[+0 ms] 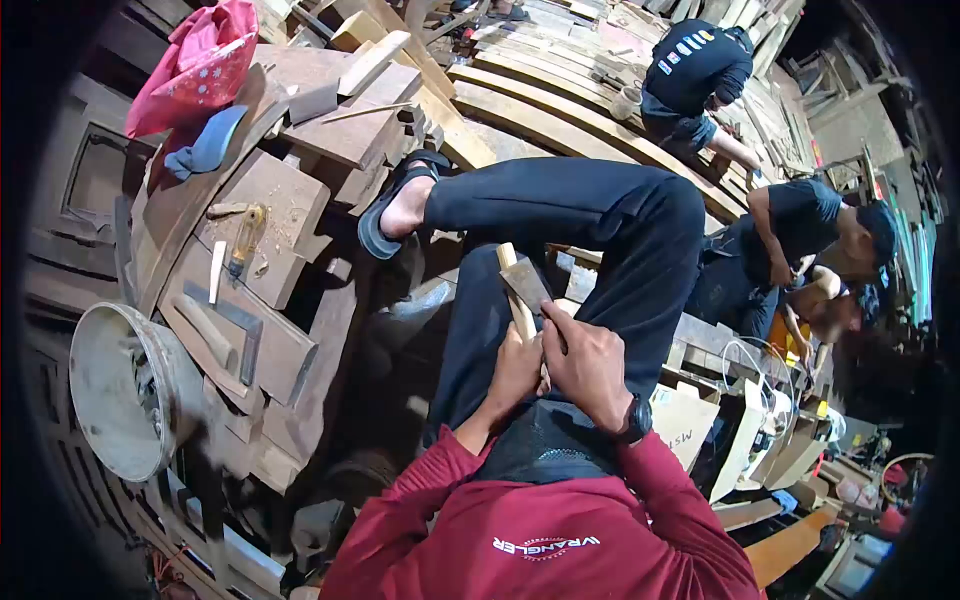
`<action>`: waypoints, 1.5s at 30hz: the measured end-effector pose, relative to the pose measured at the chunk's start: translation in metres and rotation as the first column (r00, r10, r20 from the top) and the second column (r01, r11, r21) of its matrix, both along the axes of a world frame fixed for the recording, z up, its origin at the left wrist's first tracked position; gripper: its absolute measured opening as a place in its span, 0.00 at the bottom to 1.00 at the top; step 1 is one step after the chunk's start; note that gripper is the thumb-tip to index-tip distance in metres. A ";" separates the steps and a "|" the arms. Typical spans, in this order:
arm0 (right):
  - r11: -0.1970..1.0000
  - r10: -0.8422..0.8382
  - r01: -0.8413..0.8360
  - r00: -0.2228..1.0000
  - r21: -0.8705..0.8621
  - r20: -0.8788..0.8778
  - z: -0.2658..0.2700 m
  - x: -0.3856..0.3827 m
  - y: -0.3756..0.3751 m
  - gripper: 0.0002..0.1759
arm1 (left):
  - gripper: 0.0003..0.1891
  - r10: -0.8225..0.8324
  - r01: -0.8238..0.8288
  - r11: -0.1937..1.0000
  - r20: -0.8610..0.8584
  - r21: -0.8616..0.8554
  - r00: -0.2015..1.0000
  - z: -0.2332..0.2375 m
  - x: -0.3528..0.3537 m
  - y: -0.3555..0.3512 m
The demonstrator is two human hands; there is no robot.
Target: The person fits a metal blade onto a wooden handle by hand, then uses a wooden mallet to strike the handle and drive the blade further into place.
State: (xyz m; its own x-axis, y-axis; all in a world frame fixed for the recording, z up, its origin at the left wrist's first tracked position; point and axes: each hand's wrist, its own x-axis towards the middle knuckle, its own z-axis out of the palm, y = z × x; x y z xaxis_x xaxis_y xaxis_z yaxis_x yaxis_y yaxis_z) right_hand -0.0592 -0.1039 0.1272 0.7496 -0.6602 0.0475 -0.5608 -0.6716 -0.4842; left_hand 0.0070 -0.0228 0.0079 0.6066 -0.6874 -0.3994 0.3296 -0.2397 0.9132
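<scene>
Between the thighs, the left hand (515, 372) grips the wooden stick (521, 318), apparently to steady it, while the right hand (590, 368) clasps the flat piece (526, 284) against it, index finger extended, likely for control.

pale matt wood stick (523, 318) | dull grey metal blade (525, 284) | glossy pink plastic bag (200, 75)

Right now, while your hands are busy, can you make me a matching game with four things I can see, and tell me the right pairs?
1. bucket
2. wristwatch
3. long-sleeved shirt
4. long trousers

A. bent at the knee
B. dark red, with white lettering
C. round and whitish
D. strapped on next to the right hand

Right pairs: 1-C, 2-D, 3-B, 4-A
</scene>
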 end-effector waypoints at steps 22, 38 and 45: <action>0.997 -0.019 0.024 0.998 -0.072 0.066 -0.018 0.007 -0.005 0.12 | 0.19 -0.048 0.042 0.998 0.153 0.039 0.987 -0.023 -0.003 0.003; 0.999 -0.023 0.023 1.000 -0.022 -0.003 -0.021 0.012 -0.010 0.14 | 0.16 -0.041 0.035 0.999 0.158 0.037 0.987 -0.009 -0.006 0.006; 0.995 -0.063 0.060 0.997 0.076 0.048 -0.015 0.010 -0.012 0.14 | 0.18 -0.063 0.068 0.992 -0.048 0.109 0.997 0.001 -0.002 0.005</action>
